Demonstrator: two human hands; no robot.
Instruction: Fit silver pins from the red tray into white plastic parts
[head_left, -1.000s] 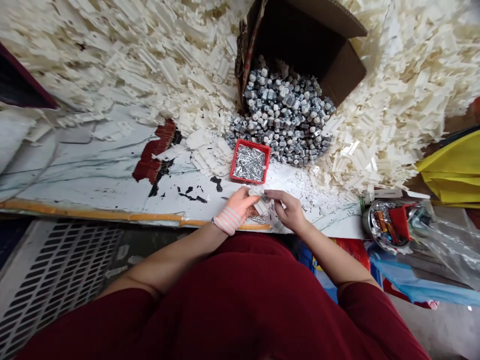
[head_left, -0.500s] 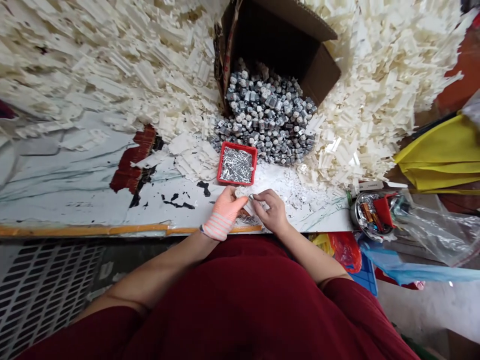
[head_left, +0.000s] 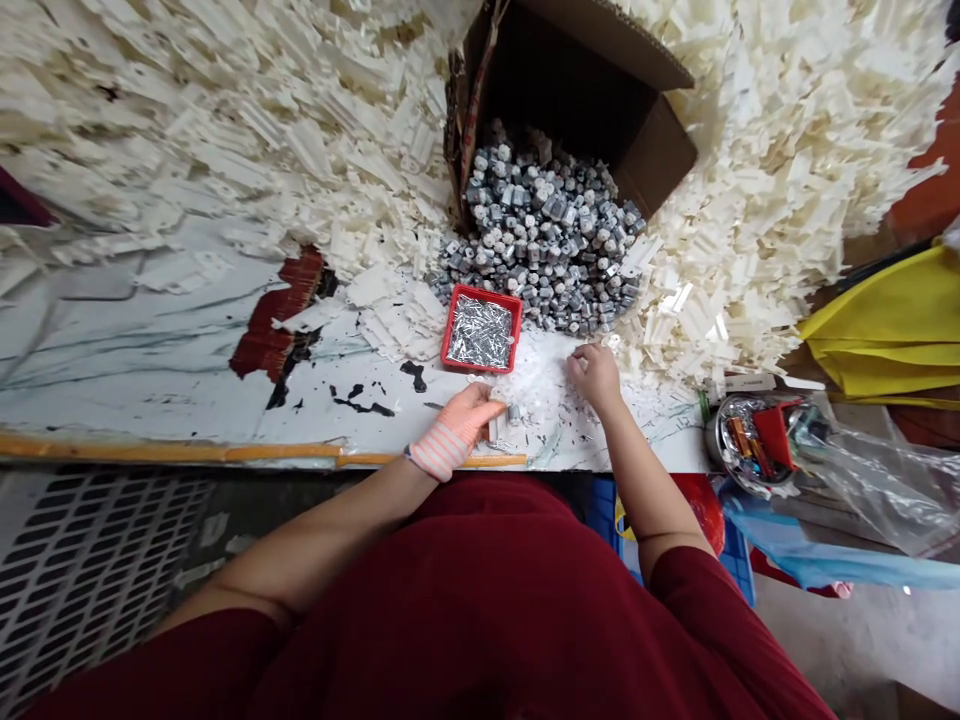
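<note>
Left hand [head_left: 461, 430] at bench edge [head_left: 225, 452], right hand [head_left: 596, 378] by plastic scraps [head_left: 682, 320] (tight).

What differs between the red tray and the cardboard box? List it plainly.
The red tray is small and shallow, the cardboard box far larger and deep. The tray sits flat; the box lies tipped on its side. The tray holds slim silvery pins, the box spills chunky grey metal pieces. Both hold metal parts.

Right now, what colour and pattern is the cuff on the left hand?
The cuff has pink and white stripes, best seen in the head view.
</note>
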